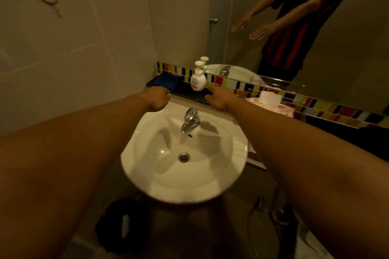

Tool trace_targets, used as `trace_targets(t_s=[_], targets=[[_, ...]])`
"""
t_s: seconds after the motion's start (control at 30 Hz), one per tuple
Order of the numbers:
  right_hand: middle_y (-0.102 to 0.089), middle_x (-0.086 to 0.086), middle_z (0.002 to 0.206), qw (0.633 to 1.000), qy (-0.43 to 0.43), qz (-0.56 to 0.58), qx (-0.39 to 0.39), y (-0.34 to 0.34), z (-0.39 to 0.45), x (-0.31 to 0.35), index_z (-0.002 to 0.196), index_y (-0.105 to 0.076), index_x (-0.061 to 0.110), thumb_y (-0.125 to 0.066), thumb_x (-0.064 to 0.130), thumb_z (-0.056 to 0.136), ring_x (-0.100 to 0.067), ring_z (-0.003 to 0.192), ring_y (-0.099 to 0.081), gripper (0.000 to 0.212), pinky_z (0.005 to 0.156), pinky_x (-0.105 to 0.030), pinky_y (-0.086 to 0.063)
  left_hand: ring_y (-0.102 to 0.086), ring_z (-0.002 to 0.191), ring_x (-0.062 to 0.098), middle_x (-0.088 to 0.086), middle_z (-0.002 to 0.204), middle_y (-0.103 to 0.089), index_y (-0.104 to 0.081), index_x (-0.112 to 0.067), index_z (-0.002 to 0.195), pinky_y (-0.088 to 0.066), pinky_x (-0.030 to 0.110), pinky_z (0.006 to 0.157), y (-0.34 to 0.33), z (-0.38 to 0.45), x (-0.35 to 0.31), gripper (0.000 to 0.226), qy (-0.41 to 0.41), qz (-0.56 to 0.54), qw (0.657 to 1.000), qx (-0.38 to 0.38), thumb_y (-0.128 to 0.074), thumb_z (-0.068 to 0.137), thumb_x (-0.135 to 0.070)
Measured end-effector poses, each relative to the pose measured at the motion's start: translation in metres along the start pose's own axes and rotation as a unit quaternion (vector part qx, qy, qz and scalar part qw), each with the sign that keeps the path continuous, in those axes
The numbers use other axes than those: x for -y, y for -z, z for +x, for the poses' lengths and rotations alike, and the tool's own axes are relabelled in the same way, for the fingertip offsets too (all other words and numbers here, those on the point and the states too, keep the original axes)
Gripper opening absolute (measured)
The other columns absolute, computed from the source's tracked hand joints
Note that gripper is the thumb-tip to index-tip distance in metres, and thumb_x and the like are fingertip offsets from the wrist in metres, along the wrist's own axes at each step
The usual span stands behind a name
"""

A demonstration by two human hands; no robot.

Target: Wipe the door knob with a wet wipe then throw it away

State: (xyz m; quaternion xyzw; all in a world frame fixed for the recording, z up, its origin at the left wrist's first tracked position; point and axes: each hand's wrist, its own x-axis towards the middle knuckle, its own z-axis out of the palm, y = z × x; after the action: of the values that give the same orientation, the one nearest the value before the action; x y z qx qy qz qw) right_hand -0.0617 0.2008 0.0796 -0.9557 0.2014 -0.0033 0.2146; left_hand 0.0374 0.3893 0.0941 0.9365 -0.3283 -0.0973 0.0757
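Note:
Both my arms reach out over the white sink (147, 176). My left hand (158, 99) hovers near a blue pack (166, 81) that lies on a black tray at the counter's back left. My right hand (216, 99) is just right of the soap pump bottle (197, 82). Neither hand holds anything, and the mirror shows both with fingers stretched out. A metal door knob (214, 20) on a pale door appears only as a reflection in the mirror. No loose wipe is in sight.
A chrome tap (190, 121) stands at the back of the basin. On the counter to the right, a white container (270, 96) rests on a pink cloth. A black bin (124, 225) sits on the floor under the sink. A tiled wall is on the left.

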Motion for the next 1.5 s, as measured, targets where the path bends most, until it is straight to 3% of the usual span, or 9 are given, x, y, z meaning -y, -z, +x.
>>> trace_targets(t_s=[0.27, 0.57, 0.73, 0.9, 1.07, 1.17, 1.3, 1.43, 1.5], targets=[[-0.056, -0.017, 0.134, 0.996, -0.079, 0.035, -0.023, 0.037, 0.057, -0.139, 0.134, -0.05, 0.01, -0.044, 0.022, 0.1, -0.033, 0.118, -0.055, 0.037, 0.1, -0.043, -0.047, -0.05, 0.124, 0.035, 0.021, 0.138, -0.051, -0.053, -0.005, 0.133, -0.04, 0.038, 0.102, -0.023, 0.124, -0.121, 0.042, -0.07, -0.011, 0.997, 0.035, -0.031, 0.103, -0.026], [-0.041, -0.016, 0.15, 0.987, -0.145, 0.06, -0.023, 0.049, 0.103, -0.276, 0.146, -0.038, 0.011, -0.046, 0.02, 0.101, -0.032, 0.134, -0.044, 0.047, 0.105, -0.037, -0.039, -0.053, 0.121, 0.029, 0.015, 0.133, -0.056, -0.056, -0.009, 0.129, -0.041, 0.039, 0.101, -0.076, 0.228, -0.238, 0.041, -0.11, -0.084, 0.987, 0.081, -0.034, 0.102, -0.03], [-0.059, -0.017, 0.127, 0.977, -0.194, 0.068, -0.049, 0.048, 0.12, -0.331, 0.127, -0.056, 0.005, -0.049, 0.014, 0.097, -0.029, 0.109, -0.057, 0.032, 0.084, -0.034, -0.046, -0.056, 0.115, 0.028, 0.013, 0.129, -0.059, -0.057, -0.01, 0.128, -0.043, 0.037, 0.093, -0.111, 0.269, -0.278, 0.038, -0.114, -0.112, 0.981, 0.111, -0.037, 0.101, -0.027], [-0.068, -0.014, 0.099, 0.955, -0.271, 0.105, -0.061, 0.035, 0.129, -0.361, 0.103, -0.066, 0.004, -0.058, 0.018, 0.091, -0.03, 0.092, -0.066, 0.021, 0.082, -0.043, -0.058, -0.06, 0.107, 0.03, 0.016, 0.119, -0.063, -0.062, -0.004, 0.118, -0.047, 0.036, 0.082, -0.143, 0.299, -0.301, 0.033, -0.1, -0.091, 0.985, 0.106, -0.042, 0.099, -0.021], [-0.067, -0.015, 0.093, 0.92, -0.318, 0.202, -0.106, 0.019, 0.141, -0.37, 0.096, -0.065, 0.003, -0.057, 0.017, 0.091, -0.032, 0.085, -0.067, 0.016, 0.074, -0.041, -0.059, -0.063, 0.104, 0.034, 0.02, 0.113, -0.066, -0.065, -0.001, 0.112, -0.053, 0.046, 0.094, -0.162, 0.317, -0.306, 0.029, -0.039, -0.182, 0.978, 0.093, -0.045, 0.095, -0.013], [-0.066, -0.013, 0.092, 0.906, -0.318, 0.245, -0.134, 0.014, 0.146, -0.368, 0.098, -0.067, 0.003, -0.054, 0.018, 0.093, -0.029, 0.085, -0.065, 0.021, 0.066, -0.033, -0.054, -0.064, 0.103, 0.033, 0.018, 0.113, -0.068, -0.068, -0.004, 0.113, -0.054, 0.046, 0.093, -0.166, 0.326, -0.3, 0.03, -0.008, -0.284, 0.955, 0.087, -0.048, 0.091, -0.005], [-0.056, -0.001, 0.073, 0.893, -0.301, 0.294, -0.162, 0.011, 0.144, -0.362, 0.089, -0.063, 0.009, -0.05, 0.028, 0.097, -0.02, 0.074, -0.059, 0.025, 0.053, -0.025, -0.04, -0.061, 0.109, 0.03, 0.013, 0.122, -0.065, -0.064, -0.01, 0.122, -0.051, 0.046, 0.098, -0.168, 0.324, -0.296, 0.036, -0.019, -0.357, 0.929, 0.094, -0.047, 0.091, -0.006], [-0.053, 0.002, 0.074, 0.881, -0.3, 0.323, -0.171, 0.01, 0.137, -0.357, 0.087, -0.06, 0.013, -0.043, 0.045, 0.099, -0.013, 0.068, -0.052, 0.038, 0.058, -0.026, -0.037, -0.06, 0.109, 0.032, 0.018, 0.121, -0.062, -0.062, -0.01, 0.121, -0.051, 0.045, 0.097, -0.167, 0.314, -0.294, 0.032, -0.011, -0.415, 0.906, 0.085, -0.042, 0.095, -0.012], [-0.058, -0.002, 0.075, 0.889, -0.295, 0.309, -0.167, 0.008, 0.134, -0.357, 0.081, -0.061, 0.013, -0.042, 0.048, 0.098, -0.017, 0.069, -0.055, 0.043, 0.06, -0.027, -0.039, -0.062, 0.098, 0.029, 0.018, 0.111, -0.065, -0.065, -0.006, 0.112, -0.052, 0.039, 0.084, -0.167, 0.309, -0.292, 0.029, -0.027, -0.395, 0.915, 0.081, -0.043, 0.097, -0.018]])
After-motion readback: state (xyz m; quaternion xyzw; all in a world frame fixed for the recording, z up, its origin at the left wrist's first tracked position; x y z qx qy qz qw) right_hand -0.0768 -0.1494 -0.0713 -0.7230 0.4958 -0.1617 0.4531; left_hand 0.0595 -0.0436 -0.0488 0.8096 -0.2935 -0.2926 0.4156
